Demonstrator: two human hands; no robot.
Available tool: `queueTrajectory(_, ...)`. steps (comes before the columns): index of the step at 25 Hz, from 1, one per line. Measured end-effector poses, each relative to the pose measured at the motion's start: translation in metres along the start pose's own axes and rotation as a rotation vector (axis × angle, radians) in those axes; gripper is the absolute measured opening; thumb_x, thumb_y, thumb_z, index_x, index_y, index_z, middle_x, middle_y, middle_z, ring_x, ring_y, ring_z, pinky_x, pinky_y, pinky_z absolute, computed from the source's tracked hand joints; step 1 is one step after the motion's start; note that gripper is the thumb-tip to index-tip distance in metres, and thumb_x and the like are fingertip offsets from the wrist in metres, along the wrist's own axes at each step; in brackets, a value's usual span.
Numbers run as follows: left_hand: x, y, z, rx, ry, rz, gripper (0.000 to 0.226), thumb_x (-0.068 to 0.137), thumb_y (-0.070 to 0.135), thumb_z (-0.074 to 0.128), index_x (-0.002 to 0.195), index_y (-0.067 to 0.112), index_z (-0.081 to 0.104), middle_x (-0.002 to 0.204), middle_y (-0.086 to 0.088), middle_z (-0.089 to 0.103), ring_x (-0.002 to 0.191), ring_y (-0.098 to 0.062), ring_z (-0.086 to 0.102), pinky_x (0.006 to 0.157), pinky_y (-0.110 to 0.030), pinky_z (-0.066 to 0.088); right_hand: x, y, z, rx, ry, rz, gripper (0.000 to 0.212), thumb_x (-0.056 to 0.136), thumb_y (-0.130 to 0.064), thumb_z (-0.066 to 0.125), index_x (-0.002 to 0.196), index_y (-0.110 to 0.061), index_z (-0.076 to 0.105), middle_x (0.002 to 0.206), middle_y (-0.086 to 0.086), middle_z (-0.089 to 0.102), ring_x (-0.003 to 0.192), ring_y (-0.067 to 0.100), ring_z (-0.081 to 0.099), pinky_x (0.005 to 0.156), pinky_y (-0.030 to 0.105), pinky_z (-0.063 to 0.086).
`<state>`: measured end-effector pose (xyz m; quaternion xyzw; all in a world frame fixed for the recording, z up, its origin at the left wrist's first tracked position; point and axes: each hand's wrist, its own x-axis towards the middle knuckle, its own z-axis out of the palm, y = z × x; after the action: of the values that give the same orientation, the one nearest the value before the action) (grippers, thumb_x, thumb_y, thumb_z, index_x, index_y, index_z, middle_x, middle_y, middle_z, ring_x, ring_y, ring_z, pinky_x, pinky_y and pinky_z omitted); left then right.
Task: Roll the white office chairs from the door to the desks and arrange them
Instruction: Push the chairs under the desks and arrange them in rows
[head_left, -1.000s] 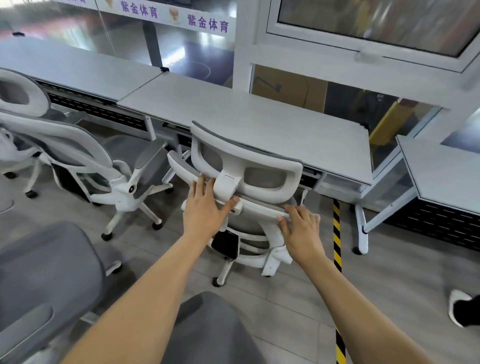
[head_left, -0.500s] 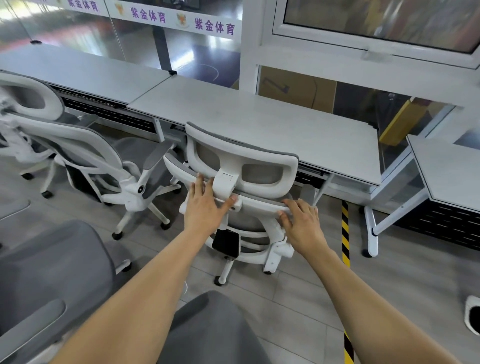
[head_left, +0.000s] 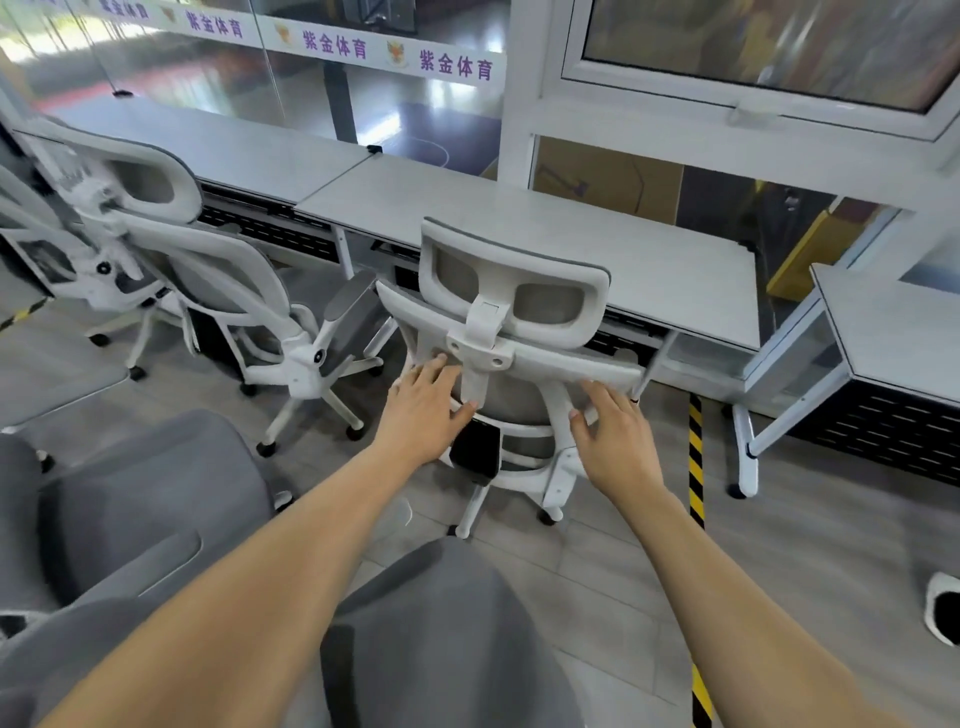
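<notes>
Chairs fill the left side: a white office chair with a grey mesh back (head_left: 208, 270) stands at the far-left desk (head_left: 208, 150), turned partly sideways, and grey seat cushions (head_left: 130, 499) crowd the near-left corner. Right of these, the left hand (head_left: 423, 410) lies on the back of the middle white chair (head_left: 514, 306), fingers spread flat against the top rail just left of the headrest post, thumb hooked under the frame, not closed around it. This chair faces the centre desk (head_left: 545, 228), its headrest reaching the desk's near edge and its wheeled base on the grey floor (head_left: 805, 545). The right hand (head_left: 615, 436) rests on the right end of the same rail, fingers loosely curled over it. Further right, a yellow-and-black floor stripe (head_left: 695, 457) runs toward the desk, and another desk (head_left: 893, 332) angles off at the far right.
</notes>
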<state>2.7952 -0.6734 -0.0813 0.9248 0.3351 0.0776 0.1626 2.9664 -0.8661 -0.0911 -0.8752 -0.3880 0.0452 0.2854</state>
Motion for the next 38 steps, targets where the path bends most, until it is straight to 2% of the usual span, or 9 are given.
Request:
queueTrajectory(4, -0.054, 0.016, -0.033, -0.009, 0.036, 0.094, 0.036, 0.096, 0.036, 0.052, 0.127, 0.020, 0.056, 0.133, -0.002, 0.056, 0.124, -0.031, 0.049, 0.101, -0.048, 0.041, -0.078, -0.047, -0.020, 0.047, 0.025, -0.006, 0.047, 0.097, -0.028, 0.052, 0.143, -0.029, 0.045, 0.133, 0.002, 0.056, 0.119, 0.026, 0.052, 0.103, 0.042, 0.043)
queueTrajectory(8, -0.111, 0.028, -0.081, 0.022, 0.031, 0.134, 0.034, 0.095, 0.035, 0.051, 0.124, 0.019, 0.057, 0.129, -0.006, 0.059, 0.122, -0.032, 0.051, 0.101, -0.049, 0.042, -0.145, -0.090, -0.043, 0.095, 0.060, -0.055, 0.046, 0.097, -0.029, 0.051, 0.143, -0.026, 0.047, 0.142, 0.002, 0.053, 0.129, 0.025, 0.049, 0.108, 0.043, 0.040)
queueTrajectory(12, -0.185, 0.031, -0.133, 0.099, 0.049, 0.129, 0.033, 0.097, 0.036, 0.049, 0.125, 0.020, 0.057, 0.127, -0.007, 0.058, 0.121, -0.033, 0.050, 0.101, -0.048, 0.041, -0.213, -0.125, -0.057, 0.135, 0.082, -0.110, 0.044, 0.097, -0.029, 0.051, 0.141, -0.025, 0.050, 0.138, 0.001, 0.055, 0.130, 0.021, 0.048, 0.106, 0.038, 0.039)
queueTrajectory(20, -0.349, -0.023, -0.203, 0.157, 0.041, 0.118, 0.034, 0.097, 0.037, 0.053, 0.124, 0.018, 0.059, 0.126, -0.010, 0.060, 0.118, -0.034, 0.053, 0.101, -0.047, 0.042, -0.344, -0.190, -0.055, 0.187, 0.027, -0.149, 0.043, 0.097, -0.029, 0.054, 0.140, -0.027, 0.049, 0.137, 0.002, 0.056, 0.122, 0.027, 0.051, 0.103, 0.043, 0.042)
queueTrajectory(24, -0.382, -0.088, -0.218, 0.117, 0.034, 0.100, 0.032, 0.097, 0.039, 0.050, 0.124, 0.022, 0.058, 0.124, -0.007, 0.059, 0.118, -0.032, 0.052, 0.102, -0.049, 0.041, -0.395, -0.217, -0.042, 0.193, 0.047, -0.150, 0.040, 0.098, -0.030, 0.055, 0.138, -0.027, 0.052, 0.131, 0.000, 0.057, 0.121, 0.021, 0.052, 0.103, 0.037, 0.042)
queueTrajectory(27, -0.389, -0.157, -0.221, 0.021, 0.070, 0.040, 0.031, 0.098, 0.037, 0.048, 0.125, 0.024, 0.055, 0.126, -0.007, 0.058, 0.114, -0.033, 0.054, 0.101, -0.048, 0.043, -0.430, -0.231, -0.022, 0.173, 0.018, -0.059, 0.039, 0.099, -0.032, 0.054, 0.138, -0.028, 0.051, 0.133, -0.003, 0.056, 0.124, 0.019, 0.050, 0.103, 0.039, 0.043)
queueTrajectory(31, -0.390, -0.248, -0.207, -0.218, 0.212, -0.040, 0.033, 0.102, 0.020, 0.045, 0.132, 0.008, 0.050, 0.127, -0.018, 0.059, 0.113, -0.037, 0.056, 0.095, -0.041, 0.042, -0.482, -0.253, 0.025, 0.130, 0.035, 0.132, 0.036, 0.100, -0.033, 0.053, 0.136, -0.028, 0.051, 0.130, -0.002, 0.056, 0.120, 0.021, 0.053, 0.100, 0.043, 0.045)
queueTrajectory(35, -0.405, -0.302, -0.167, -0.211, -0.007, 0.057, 0.033, 0.101, 0.007, 0.043, 0.133, 0.004, 0.051, 0.123, -0.021, 0.063, 0.111, -0.041, 0.059, 0.084, -0.037, 0.040, -0.533, -0.284, 0.060, 0.125, 0.165, 0.358, 0.022, 0.101, -0.028, 0.052, 0.122, -0.024, 0.057, 0.116, -0.004, 0.062, 0.107, 0.019, 0.058, 0.089, 0.038, 0.049)
queueTrajectory(38, -0.414, -0.316, -0.135, -0.054, -0.219, 0.225, 0.038, 0.099, 0.016, 0.047, 0.137, 0.018, 0.052, 0.144, -0.013, 0.053, 0.131, -0.037, 0.049, 0.105, -0.043, 0.040, -0.569, -0.303, 0.079, 0.061, 0.224, 0.535, 0.013, 0.098, -0.034, 0.054, 0.100, -0.022, 0.058, 0.099, -0.003, 0.062, 0.094, 0.024, 0.060, 0.080, 0.043, 0.051)
